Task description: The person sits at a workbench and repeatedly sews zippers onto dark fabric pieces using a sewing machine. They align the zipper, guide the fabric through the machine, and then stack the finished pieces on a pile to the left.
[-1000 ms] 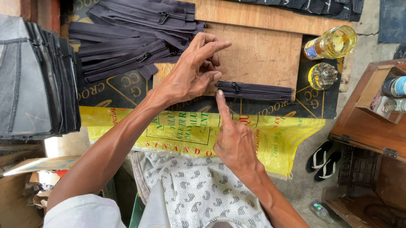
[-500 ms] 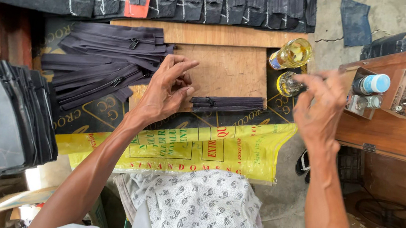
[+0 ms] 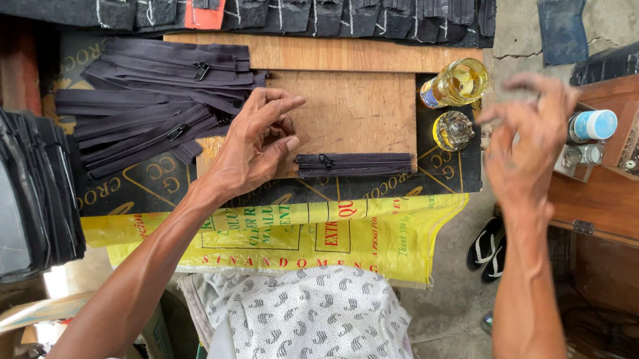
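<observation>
Left hand pins a dark zipper strip on the board while the right reaches off toward the small-parts tray.

The left hand (image 3: 251, 146) lies flat on the wooden board (image 3: 357, 109), fingers spread and loosely curled, fingertips touching the left end of the short dark zipper (image 3: 354, 164) and gripping nothing. The zipper lies straight along the board's near edge, just right of that hand and well left of the right hand (image 3: 525, 141). The right hand hovers half open beyond the board, near the tray (image 3: 575, 161) and the white jar with a blue lid (image 3: 595, 125); it is blurred, so whether its fingers pinch anything I cannot tell. To do this well, I judge, the left fingertips should press the strip flat and square. The pile of zippers (image 3: 151, 105) lies left of that hand; two glass bottles (image 3: 456, 99) stand between the hands.
</observation>
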